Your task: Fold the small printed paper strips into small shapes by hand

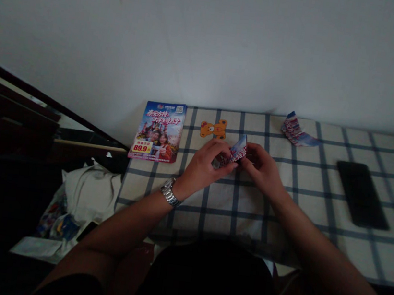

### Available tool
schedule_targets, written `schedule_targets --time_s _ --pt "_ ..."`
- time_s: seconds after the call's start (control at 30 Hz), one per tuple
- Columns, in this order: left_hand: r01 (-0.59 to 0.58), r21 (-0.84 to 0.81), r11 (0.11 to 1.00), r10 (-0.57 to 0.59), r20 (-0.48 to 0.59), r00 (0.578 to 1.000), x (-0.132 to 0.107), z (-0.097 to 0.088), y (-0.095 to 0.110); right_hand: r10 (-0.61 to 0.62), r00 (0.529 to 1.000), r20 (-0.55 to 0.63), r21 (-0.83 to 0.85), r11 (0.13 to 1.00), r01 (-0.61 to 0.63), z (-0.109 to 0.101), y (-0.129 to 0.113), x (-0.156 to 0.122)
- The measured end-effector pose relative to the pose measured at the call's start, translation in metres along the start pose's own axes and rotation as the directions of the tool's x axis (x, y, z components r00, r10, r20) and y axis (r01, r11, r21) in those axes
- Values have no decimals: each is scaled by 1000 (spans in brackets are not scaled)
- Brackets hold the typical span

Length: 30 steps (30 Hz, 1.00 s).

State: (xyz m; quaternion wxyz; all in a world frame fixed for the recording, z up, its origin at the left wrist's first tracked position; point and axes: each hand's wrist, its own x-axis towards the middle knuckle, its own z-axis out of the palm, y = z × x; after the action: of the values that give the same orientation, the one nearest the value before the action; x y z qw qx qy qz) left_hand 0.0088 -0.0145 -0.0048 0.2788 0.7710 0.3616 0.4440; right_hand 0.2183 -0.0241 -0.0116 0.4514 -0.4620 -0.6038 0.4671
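My left hand (pixel 205 163) and my right hand (pixel 261 168) meet over the checked tablecloth (pixel 233 205). Both pinch a small folded piece of colourful printed paper (pixel 237 151) between their fingertips. The paper is blue, red and white and is held just above the cloth. A metal watch (pixel 171 193) sits on my left wrist.
A colourful flyer (pixel 158 131) lies at the table's far left corner. An orange bear-shaped cutout (pixel 214 129) rests behind my hands. Another folded paper piece (pixel 297 131) lies at the back right. A black phone (pixel 362 193) lies to the right. Bags and clutter (pixel 76 204) sit on the floor left.
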Motion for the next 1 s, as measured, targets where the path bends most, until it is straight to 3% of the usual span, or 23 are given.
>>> schedule_targets --time_s 0.23,0.43,0.53,0.63,0.73,0.83,1.0 --pt "81 -37 996 -82 -11 997 0 -4 -10 -33 998 46 137 990 27 -3 2 2" --pt "19 -27 999 -17 70 997 -1 -8 -20 -62 995 79 147 988 50 -9 5 4" --pt "30 -50 998 -27 66 997 0 -9 -21 -86 992 92 133 988 73 -12 6 4" --pt "-13 30 999 11 47 999 1 -11 -20 -123 986 109 108 988 111 -16 7 4" --pt "-72 165 984 66 41 997 4 -14 -20 -188 979 79 43 982 185 -20 6 4" --pt "-110 190 976 102 56 993 3 -14 -22 -256 963 79 -115 958 264 -24 4 4" --pt "-111 186 976 94 100 991 0 -13 -27 -311 936 167 -414 839 353 -25 3 4"
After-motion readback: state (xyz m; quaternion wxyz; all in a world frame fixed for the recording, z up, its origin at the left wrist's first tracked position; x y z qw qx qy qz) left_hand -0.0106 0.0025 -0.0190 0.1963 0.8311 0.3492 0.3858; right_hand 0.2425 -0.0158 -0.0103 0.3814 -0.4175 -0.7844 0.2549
